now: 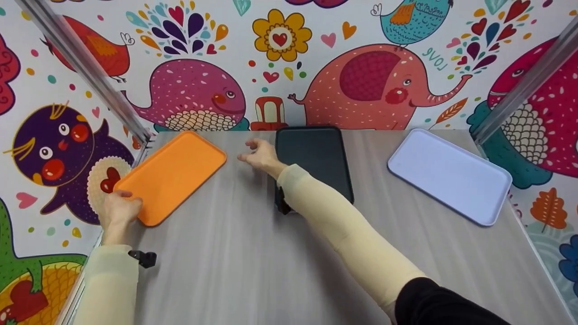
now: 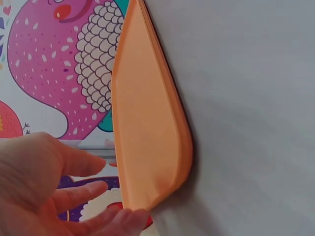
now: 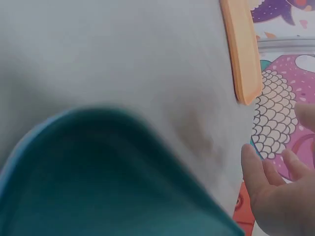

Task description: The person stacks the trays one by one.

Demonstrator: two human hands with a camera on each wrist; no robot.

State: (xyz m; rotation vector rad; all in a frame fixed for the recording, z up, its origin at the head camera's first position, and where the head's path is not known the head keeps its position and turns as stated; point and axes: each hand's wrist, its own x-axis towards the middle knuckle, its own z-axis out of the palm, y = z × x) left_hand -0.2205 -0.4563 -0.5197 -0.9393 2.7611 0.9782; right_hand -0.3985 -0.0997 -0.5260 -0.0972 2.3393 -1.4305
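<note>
An orange tray (image 1: 174, 178) lies at an angle on the left of the table, its raised rim showing in the left wrist view. At its near left corner is my left hand (image 1: 121, 210), fingers loosely extended and fingertips right at the rim. My right hand (image 1: 261, 155) hovers between the orange tray and a dark tray (image 1: 311, 144), fingers spread and nothing in them. The right forearm crosses over the dark tray and hides part of it. In the right wrist view the dark tray (image 3: 113, 182) looks teal and blurred, with the right hand (image 3: 283, 196) beyond its edge.
A pale lavender tray (image 1: 451, 176) lies slanted on the right of the grey wood-grain table (image 1: 226, 271). Behind the table stands a wall (image 1: 298, 72) printed with cartoon animals. Metal posts (image 1: 519, 85) rise at the back corners.
</note>
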